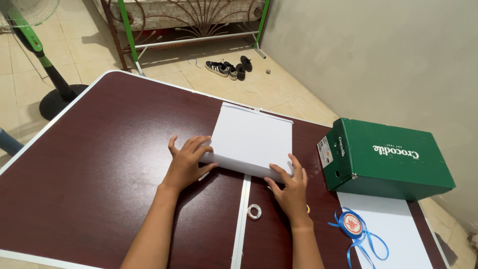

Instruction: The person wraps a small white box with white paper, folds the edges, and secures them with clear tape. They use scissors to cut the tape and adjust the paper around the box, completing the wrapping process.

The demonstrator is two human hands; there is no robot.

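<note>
1. Two hands press on a white wrapped box [251, 142] lying mid-table, across the table's centre seam.
2. Left hand [186, 162] lies flat, fingers spread against the box's near left edge; right hand [291, 184] is open too, fingertips pinning the near right corner. Neither grips.
3. Judged from this, even pressure along the near edge would keep the paper taut and the crease straight.
4. Tape roll [254, 211] sits just behind the hands; blue ribbon [356, 231] and a paper sheet [386, 231] lie to the right.
5. Green box [386, 159] crowds the right side; the table [99, 164] is open leftward.
</note>
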